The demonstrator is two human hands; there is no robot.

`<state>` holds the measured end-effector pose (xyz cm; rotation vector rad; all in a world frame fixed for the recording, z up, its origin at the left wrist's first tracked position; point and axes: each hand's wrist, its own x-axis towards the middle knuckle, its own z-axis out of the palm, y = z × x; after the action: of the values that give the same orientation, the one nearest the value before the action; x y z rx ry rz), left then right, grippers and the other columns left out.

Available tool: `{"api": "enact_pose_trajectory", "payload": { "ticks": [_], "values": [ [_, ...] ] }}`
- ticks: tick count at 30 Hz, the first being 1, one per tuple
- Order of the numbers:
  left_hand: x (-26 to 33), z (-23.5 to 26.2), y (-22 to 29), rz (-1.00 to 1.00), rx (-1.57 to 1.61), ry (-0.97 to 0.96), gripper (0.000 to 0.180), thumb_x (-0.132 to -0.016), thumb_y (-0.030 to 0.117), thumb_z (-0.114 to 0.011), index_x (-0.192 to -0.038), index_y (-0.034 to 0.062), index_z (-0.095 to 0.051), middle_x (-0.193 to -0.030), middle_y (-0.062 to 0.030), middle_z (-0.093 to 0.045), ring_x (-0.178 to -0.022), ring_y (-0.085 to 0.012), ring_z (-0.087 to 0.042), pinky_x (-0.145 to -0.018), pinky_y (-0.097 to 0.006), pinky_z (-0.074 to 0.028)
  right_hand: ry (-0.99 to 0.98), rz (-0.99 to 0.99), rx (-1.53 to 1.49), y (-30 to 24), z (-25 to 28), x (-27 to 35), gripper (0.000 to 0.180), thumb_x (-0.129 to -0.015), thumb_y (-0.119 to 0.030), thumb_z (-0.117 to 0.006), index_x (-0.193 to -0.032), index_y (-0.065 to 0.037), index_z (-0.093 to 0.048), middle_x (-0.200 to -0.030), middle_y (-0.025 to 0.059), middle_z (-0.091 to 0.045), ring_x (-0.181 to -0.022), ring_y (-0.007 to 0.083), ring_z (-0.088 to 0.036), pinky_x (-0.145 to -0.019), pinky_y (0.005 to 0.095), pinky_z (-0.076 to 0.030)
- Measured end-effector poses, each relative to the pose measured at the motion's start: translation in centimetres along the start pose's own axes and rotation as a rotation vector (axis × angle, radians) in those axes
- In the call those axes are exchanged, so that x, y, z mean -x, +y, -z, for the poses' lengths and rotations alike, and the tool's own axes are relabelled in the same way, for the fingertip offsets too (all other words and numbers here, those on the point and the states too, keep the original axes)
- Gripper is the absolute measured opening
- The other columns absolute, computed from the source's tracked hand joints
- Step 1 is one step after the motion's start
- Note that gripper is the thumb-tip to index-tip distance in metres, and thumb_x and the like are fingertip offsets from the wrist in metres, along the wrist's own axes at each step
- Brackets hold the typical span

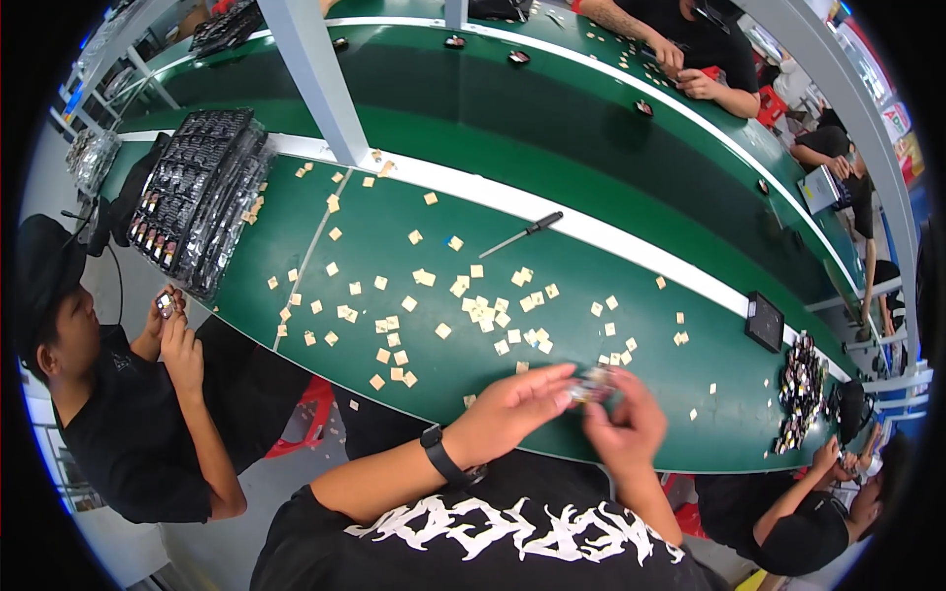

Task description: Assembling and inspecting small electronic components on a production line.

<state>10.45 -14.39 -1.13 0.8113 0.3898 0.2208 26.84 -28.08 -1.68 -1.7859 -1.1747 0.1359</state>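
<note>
The left hand (522,402) is pinching one end of a small shiny thing (590,385) between thumb and fingers. The right hand (633,418) is curling at the other end, but I cannot tell how tightly. They are holding it over the green table (562,258), near the close edge. Tan squares (485,314) and a screwdriver (544,223) are lying farther back.

Head-mtd fisheye cam, downward view
</note>
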Motion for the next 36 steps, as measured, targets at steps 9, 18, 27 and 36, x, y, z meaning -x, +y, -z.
{"api": "enact_pose_trajectory", "payload": {
  "ticks": [9,18,27,36],
  "values": [
    [2.7,2.3,1.3,-0.160,-0.022,0.335,0.038,-0.103,0.005,-0.057,-0.140,-0.0015,-0.051,-0.119,-0.0113,-0.068,-0.098,-0.0134,-0.068,-0.079,-0.027,-0.054,-0.346,-0.479,-0.540,-4.5,-3.4,-1.9,0.022,-0.096,-0.008,-0.071,-0.116,0.000,-0.066,-0.103,0.0069,-0.069,-0.064,0.0045,-0.052,-0.056,0.0190,-0.041],
    [3.3,3.8,1.2,-0.137,-0.131,0.359,0.035,-0.103,0.005,-0.057,-0.137,0.0004,-0.054,-0.122,-0.0155,-0.069,-0.096,-0.0149,-0.069,-0.080,-0.027,-0.055,-0.580,-0.846,-0.704,-3.7,-3.7,0.9,0.035,-0.109,-0.031,-0.052,-0.096,-0.002,-0.066,-0.079,-0.0005,-0.062,-0.064,0.0045,-0.048,-0.058,0.0213,-0.040],
    [2.9,4.2,0.0,-0.276,-0.451,0.450,0.042,-0.095,-0.003,-0.065,-0.135,0.0001,-0.054,-0.114,-0.0111,-0.072,-0.097,-0.0100,-0.067,-0.080,-0.026,-0.055,-0.612,-0.825,-0.756,-5.3,-4.0,-0.8,0.016,-0.107,-0.014,-0.053,-0.113,-0.001,-0.058,-0.091,0.0051,-0.067,-0.072,0.0086,-0.059,-0.066,0.0242,-0.050],
    [3.1,4.3,0.2,-0.373,-0.874,0.484,0.031,-0.090,0.003,-0.069,-0.120,0.0003,-0.065,-0.101,-0.0114,-0.073,-0.087,-0.0173,-0.071,-0.077,-0.030,-0.055,-0.634,-0.968,-0.786,-5.4,-5.9,-3.5,0.014,-0.100,-0.006,-0.063,-0.097,-0.005,-0.049,-0.080,0.0097,-0.070,-0.057,0.0099,-0.060,-0.048,0.0248,-0.047]
  ]
}}
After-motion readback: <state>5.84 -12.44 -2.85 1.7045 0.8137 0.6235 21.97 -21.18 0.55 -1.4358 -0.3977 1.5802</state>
